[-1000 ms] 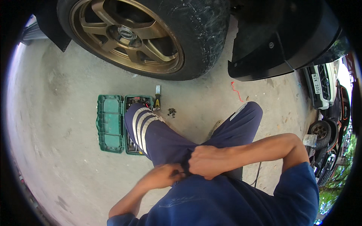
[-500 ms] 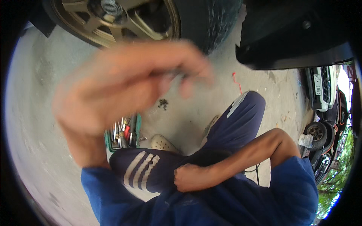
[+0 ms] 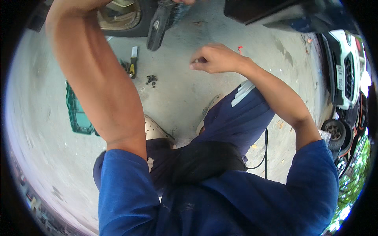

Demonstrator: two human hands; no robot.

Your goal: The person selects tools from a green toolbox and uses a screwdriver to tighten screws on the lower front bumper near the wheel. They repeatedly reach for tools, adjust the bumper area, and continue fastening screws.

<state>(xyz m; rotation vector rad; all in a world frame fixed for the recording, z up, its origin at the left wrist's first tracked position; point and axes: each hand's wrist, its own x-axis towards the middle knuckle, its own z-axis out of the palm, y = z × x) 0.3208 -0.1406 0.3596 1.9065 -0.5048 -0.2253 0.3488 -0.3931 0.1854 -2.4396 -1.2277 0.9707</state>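
Note:
My left forearm rises to the top edge, where part of my left hand (image 3: 183, 2) shows closed around a black elongated object (image 3: 156, 29), hanging in front of the tire (image 3: 143, 15) and bronze rim (image 3: 118, 20). My right hand (image 3: 212, 58) is in midair below and right of it, fingers curled; what they hold, if anything, is too small to make out. On the concrete lie a yellow-and-black hand tool (image 3: 132, 65), a small pile of dark parts (image 3: 151, 80) and a green toolbox (image 3: 79, 122), partly hidden behind my left arm.
A black car body panel (image 3: 260, 13) overhangs at the upper right. A white vehicle (image 3: 342, 70) and a wheel (image 3: 334, 129) are at the right. A red hooked piece (image 3: 239, 50) lies beyond my right hand. A black cable (image 3: 266, 149) runs beside my right leg.
My left hand has risen from my lap to the top edge and now grips the black object. My right hand has moved from my lap up and forward over the floor.

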